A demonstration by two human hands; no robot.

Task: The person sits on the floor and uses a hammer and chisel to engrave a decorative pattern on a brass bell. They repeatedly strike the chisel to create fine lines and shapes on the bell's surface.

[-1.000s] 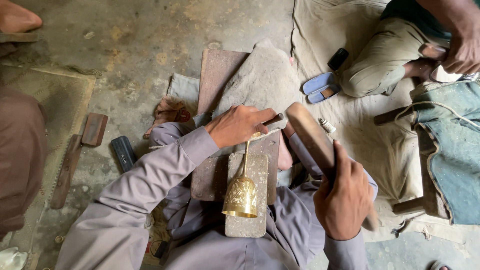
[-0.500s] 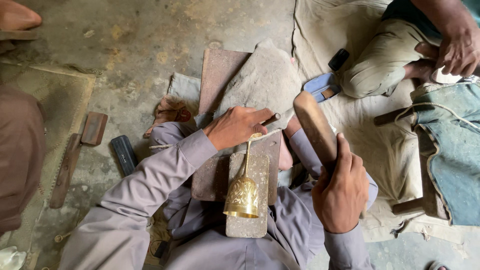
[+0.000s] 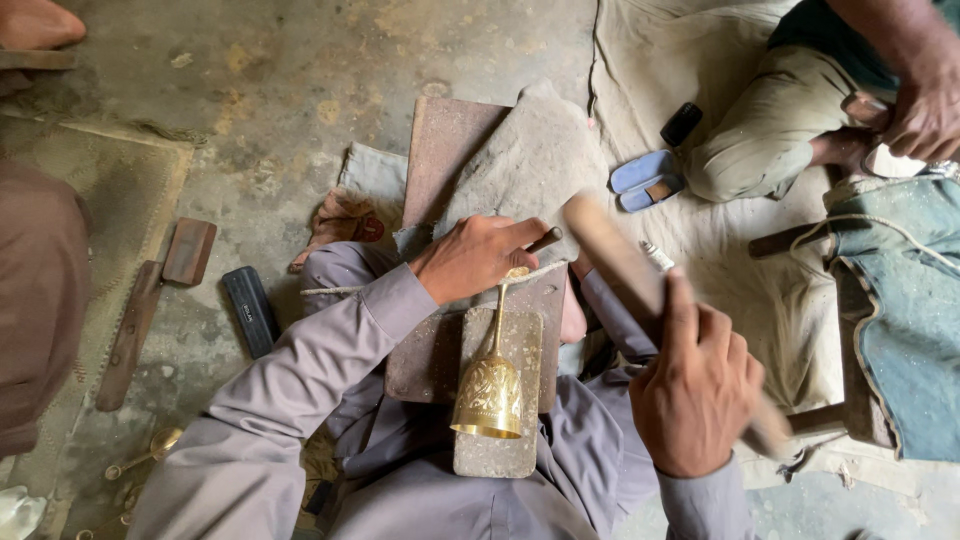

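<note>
A brass goblet lies on its side on a flat grey stone slab resting on my lap. My left hand grips a thin dark metal punch whose tip sits near the goblet's foot. My right hand is closed around a wooden mallet, raised and blurred above and to the right of the goblet. A thin cord runs across my knee beside the left hand.
A brown wooden board and grey cloth lie ahead. Metal tools and a black bar sit on the floor at left. Another person's leg and hand are at upper right, with blue slippers.
The mallet in my right hand has swung left and down toward the punch, now blurred with motion. My left hand and the goblet stay in place.
</note>
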